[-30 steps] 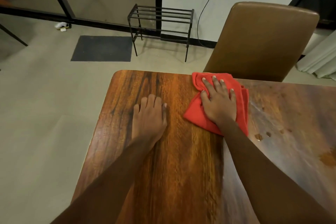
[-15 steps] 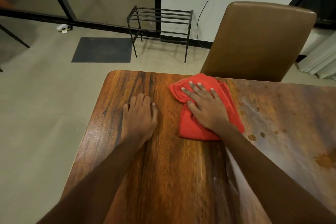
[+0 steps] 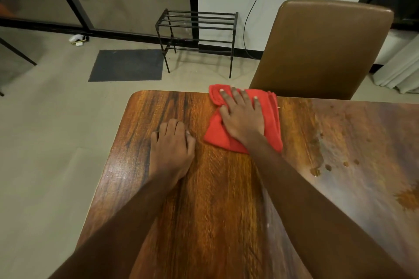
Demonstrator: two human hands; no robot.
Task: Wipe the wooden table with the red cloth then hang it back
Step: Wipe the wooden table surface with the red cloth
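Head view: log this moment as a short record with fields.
wooden table: drops and smears on its right part
red cloth: bunched at the far edge, in front of the brown chair
right hand: fingers straight, pressing on the cloth
left hand: rests on bare wood beside the cloth, apart from it
stage: wiping; cloth not yet hung

No writing or number is legible on the wooden table (image 3: 215, 199), the red cloth (image 3: 217, 136) or, seemingly, elsewhere.
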